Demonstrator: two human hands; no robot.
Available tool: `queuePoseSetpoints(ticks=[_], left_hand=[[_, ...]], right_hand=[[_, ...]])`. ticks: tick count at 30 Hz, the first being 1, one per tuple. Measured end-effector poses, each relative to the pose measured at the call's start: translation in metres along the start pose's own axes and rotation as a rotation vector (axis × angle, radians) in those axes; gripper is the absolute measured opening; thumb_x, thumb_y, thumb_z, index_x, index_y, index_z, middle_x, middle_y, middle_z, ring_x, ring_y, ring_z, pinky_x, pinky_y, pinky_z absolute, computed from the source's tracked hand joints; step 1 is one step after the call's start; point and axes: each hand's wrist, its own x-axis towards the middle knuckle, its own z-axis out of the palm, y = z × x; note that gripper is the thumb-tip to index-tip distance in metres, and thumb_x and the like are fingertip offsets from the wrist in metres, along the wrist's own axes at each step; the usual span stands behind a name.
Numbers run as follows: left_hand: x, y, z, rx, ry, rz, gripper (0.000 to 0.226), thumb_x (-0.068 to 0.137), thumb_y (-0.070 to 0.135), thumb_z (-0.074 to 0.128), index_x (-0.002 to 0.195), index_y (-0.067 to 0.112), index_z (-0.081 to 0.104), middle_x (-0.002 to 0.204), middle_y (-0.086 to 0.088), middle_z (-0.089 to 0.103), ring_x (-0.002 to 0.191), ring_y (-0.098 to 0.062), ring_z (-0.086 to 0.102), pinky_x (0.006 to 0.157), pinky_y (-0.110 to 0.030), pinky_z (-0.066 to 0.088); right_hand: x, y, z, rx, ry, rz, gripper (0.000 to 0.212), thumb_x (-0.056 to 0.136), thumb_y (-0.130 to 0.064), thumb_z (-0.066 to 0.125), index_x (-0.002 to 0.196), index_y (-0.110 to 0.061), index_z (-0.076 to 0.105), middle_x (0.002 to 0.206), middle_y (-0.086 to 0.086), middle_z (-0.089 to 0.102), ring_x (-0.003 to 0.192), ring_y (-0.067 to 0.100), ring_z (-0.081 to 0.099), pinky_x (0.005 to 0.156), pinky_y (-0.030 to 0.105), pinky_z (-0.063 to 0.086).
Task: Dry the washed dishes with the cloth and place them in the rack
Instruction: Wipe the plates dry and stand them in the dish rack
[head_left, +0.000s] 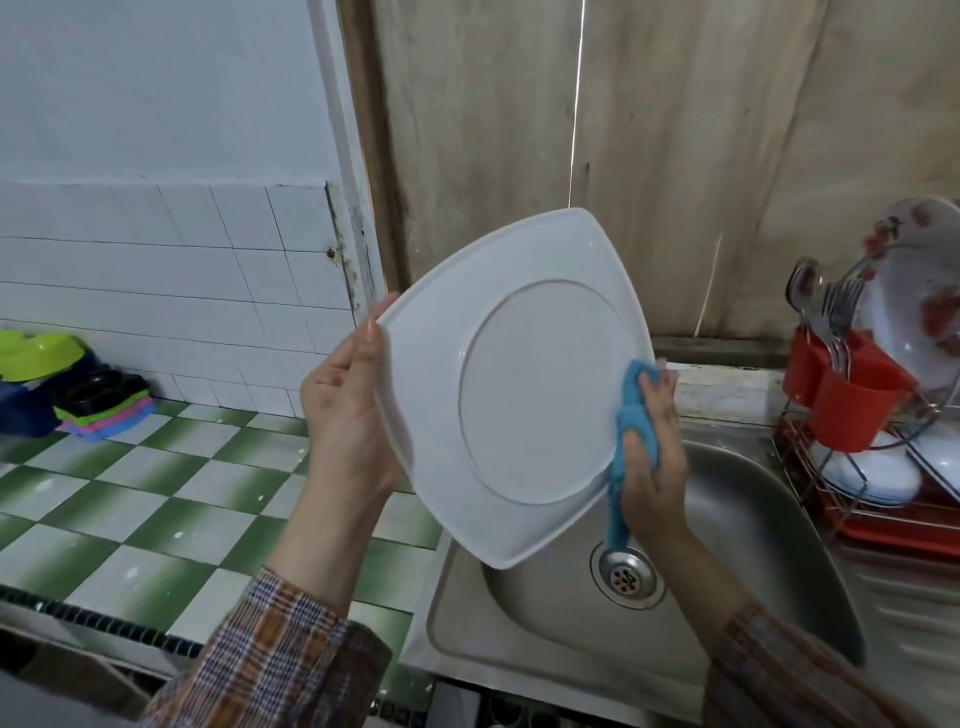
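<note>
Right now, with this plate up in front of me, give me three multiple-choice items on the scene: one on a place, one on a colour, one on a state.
1. The dish rack stands:
A) to the right of the sink
B) inside the sink
C) hung on the wall

2. The cloth is:
A) red
B) blue
C) yellow

3. The white plate is:
A) lying flat in the sink
B) held up above the sink
C) slotted in the dish rack

Key:
1 A: it stands beyond the sink's right rim.
2 B: blue fabric is bunched in the right hand.
3 B: the left hand grips its edge while the right hand presses the cloth against the opposite edge.
</note>
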Motion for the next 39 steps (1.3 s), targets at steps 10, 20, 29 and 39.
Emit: queuePoseSetpoints(ticks=[10, 20, 29, 39], left_hand=[[-0.037, -0.019, 0.025, 0.167, -0.131, 0.032, 0.023, 0.082, 0.021, 0.058, 0.099, 0.01, 0.071, 0.088, 0.005, 0.076, 0.08, -0.006, 0.067, 0.075, -0.02, 0.055], [-0.035, -0.005, 0.013, 0.092, 0.034, 0.038, 0.017, 0.088, 0.016, 0.06, 0.088, 0.016, 0.077, 0.087, 0.0, 0.075, 0.078, -0.011, 0.067, 0.074, -0.024, 0.056], [-0.061, -0.01, 0.032, 0.209, -0.004, 0.058, 0.016, 0.091, 0.012, 0.057, 0.095, 0.015, 0.071, 0.085, 0.008, 0.075, 0.078, -0.003, 0.068, 0.072, -0.017, 0.054], [-0.052, 0.018, 0.022, 0.147, 0.19, -0.068, 0.016, 0.094, 0.009, 0.059, 0.097, 0.015, 0.074, 0.096, 0.0, 0.075, 0.087, -0.015, 0.068, 0.084, -0.028, 0.057]], right_hand=[[0.044, -0.108, 0.033, -0.201, -0.158, -0.323, 0.056, 0.097, -0.03, 0.042, 0.149, -0.01, 0.033, 0.158, -0.001, 0.02, 0.151, 0.021, 0.004, 0.122, 0.047, 0.007], [0.002, -0.039, 0.024, -0.105, -0.096, -0.055, 0.059, 0.1, -0.036, 0.036, 0.154, -0.023, 0.015, 0.163, -0.005, 0.007, 0.151, 0.019, -0.002, 0.122, 0.047, 0.003], [0.028, -0.095, 0.028, -0.029, -0.113, -0.07, 0.05, 0.099, -0.032, 0.04, 0.147, -0.017, 0.036, 0.156, -0.01, 0.021, 0.15, 0.012, 0.002, 0.123, 0.036, 0.005], [-0.057, -0.101, 0.013, -0.217, -0.331, -0.439, 0.044, 0.098, -0.022, 0.05, 0.137, -0.002, 0.049, 0.149, 0.015, 0.041, 0.144, 0.029, 0.03, 0.119, 0.044, 0.023]])
